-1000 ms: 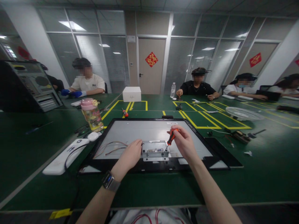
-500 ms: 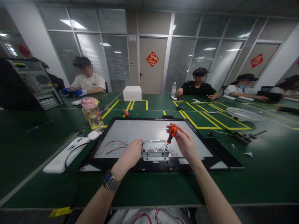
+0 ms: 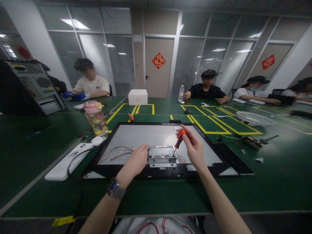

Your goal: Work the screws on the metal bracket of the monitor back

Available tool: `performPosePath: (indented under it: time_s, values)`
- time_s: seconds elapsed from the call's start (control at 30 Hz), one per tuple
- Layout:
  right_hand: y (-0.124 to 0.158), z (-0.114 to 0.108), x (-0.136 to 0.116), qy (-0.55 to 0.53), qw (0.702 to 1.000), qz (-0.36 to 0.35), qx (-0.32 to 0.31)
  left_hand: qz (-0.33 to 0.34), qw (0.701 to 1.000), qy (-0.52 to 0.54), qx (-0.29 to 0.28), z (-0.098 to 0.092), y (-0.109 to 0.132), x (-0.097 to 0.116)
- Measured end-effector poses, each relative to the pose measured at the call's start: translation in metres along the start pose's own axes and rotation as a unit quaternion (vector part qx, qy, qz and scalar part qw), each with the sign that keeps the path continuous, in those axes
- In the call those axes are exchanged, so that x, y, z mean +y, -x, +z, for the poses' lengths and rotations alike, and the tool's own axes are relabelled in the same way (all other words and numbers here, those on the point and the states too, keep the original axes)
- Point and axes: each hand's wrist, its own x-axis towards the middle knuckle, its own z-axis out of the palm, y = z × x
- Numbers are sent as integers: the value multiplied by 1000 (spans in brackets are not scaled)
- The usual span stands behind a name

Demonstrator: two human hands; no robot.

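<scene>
My right hand (image 3: pixel 195 149) grips a small orange-and-black screwdriver (image 3: pixel 180 139), tilted with its shaft pointing down and to the left. Its tip meets the right end of a metal bracket (image 3: pixel 161 152) that carries a row of connector ports. At the bracket's left end, my left hand (image 3: pixel 136 160) is closed against its edge, fingertips partly hidden. Beneath both hands lies a flat display panel (image 3: pixel 143 133) with a black frame and a grey back. Thin wires (image 3: pixel 117 150) run over the panel, left of the bracket.
Left of the panel are a pink-lidded bottle (image 3: pixel 95 118) and a white power bank (image 3: pixel 67 162) with a black cable. A red-tipped tool (image 3: pixel 131 117) and white box (image 3: pixel 137 97) are beyond it. A black tablet-like slab (image 3: pixel 234 159) adjoins its right side. People sit across the table.
The screwdriver's handle and my right hand have shifted slightly right, with the fingers repositioned around the handle. The tip stays at the bracket. My left hand and the panel hold their place.
</scene>
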Motion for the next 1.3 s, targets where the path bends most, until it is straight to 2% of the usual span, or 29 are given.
performPosePath:
  time_s: [0.13,0.33,0.53,0.7,0.87,0.93,1.07,1.23,1.3]
  values:
    - [0,0,0,46,998,-34,40,-1,1000,-13,-11,-2,0,1]
    - [1,1,-4,8,1000,-10,-13,0,1000,-11,-9,0,0,1]
    - [0,1,0,55,997,-49,36,-6,999,-22,-24,-1,-1,2]
    - [1,1,-1,15,1000,-24,2,-7,1000,-13,-20,-3,-1,3]
    - [1,3,1,30,998,-29,37,-3,1000,-14,-9,0,0,1]
    - [1,3,-1,36,998,-35,34,-3,1000,-10,-3,2,0,0]
    - [1,3,-2,3,1000,-2,2,-4,1000,2,-1,4,0,-2]
    - [0,2,3,10,999,-16,38,-2,1000,0,-3,3,0,-1]
    - [0,1,3,14,999,-24,34,0,1000,-7,-9,1,0,0]
